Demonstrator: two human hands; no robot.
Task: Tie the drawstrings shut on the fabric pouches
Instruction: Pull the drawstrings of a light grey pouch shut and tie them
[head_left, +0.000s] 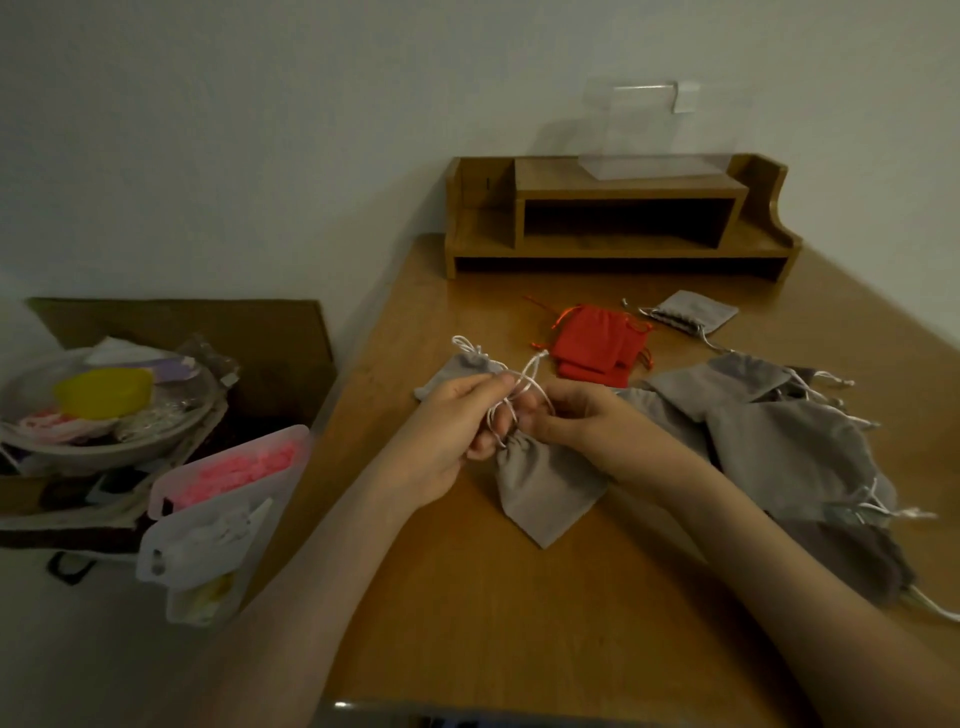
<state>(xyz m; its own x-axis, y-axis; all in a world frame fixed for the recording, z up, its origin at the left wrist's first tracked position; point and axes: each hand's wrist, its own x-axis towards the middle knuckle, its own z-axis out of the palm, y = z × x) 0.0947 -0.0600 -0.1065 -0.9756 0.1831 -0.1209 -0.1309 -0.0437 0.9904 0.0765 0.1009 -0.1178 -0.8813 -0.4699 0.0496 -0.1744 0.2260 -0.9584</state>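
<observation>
A grey fabric pouch (543, 488) lies on the wooden table (467, 597) with its gathered neck raised between my hands. My left hand (457, 415) pinches its white drawstring (524, 387), which loops up and crosses above my fingers. From the other side my right hand (566, 415) pinches the same cord. Behind my left hand lies another grey pouch (462, 366) with a white bow at its neck. A pile of several grey pouches (789, 441) sits at the right. Red pouches (597, 345) lie beyond my hands.
A wooden desk shelf (618, 218) stands at the table's back with a clear plastic box (644, 130) on top. One more grey pouch (691, 312) lies in front of it. Left of the table stand a cardboard box (218, 332) of clutter and plastic containers (223, 499).
</observation>
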